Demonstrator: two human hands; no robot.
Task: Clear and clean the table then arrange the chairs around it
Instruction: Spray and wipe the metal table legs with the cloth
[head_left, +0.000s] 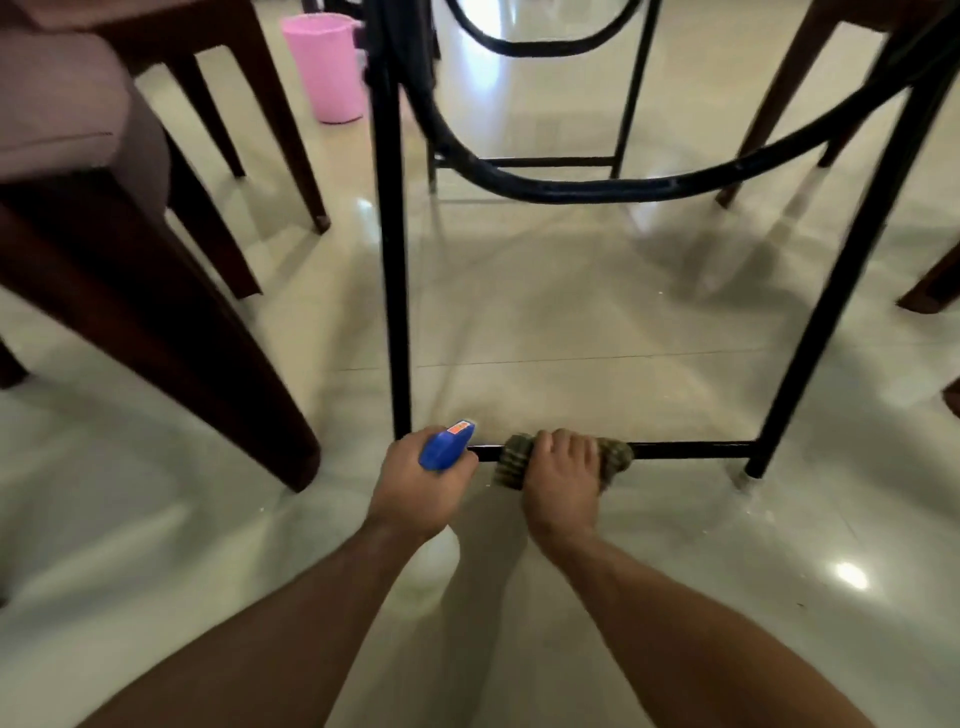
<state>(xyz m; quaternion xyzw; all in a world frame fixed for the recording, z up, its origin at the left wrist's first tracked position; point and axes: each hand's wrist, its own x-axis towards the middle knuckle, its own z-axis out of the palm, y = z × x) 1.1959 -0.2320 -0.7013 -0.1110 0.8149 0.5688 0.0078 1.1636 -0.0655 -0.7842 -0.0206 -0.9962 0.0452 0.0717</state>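
Note:
I look low under the table's black metal frame (395, 270). Near the floor, its bottom crossbar (691, 449) runs left to right between two legs. My right hand (563, 478) grips a checked greenish cloth (514, 460) wrapped round that crossbar. My left hand (423, 486) holds a spray bottle with a blue trigger head (447, 446), close to the left leg; its pale body (436, 561) hangs below my wrist. A dark wooden chair with a mauve cushion (62, 104) stands at the left.
A pink plastic bin (327, 67) stands on the glossy tiled floor (571, 322) at the back left. More wooden chair legs (779, 98) show at the right and far right. Curved black frame tubes (623, 184) cross above the floor.

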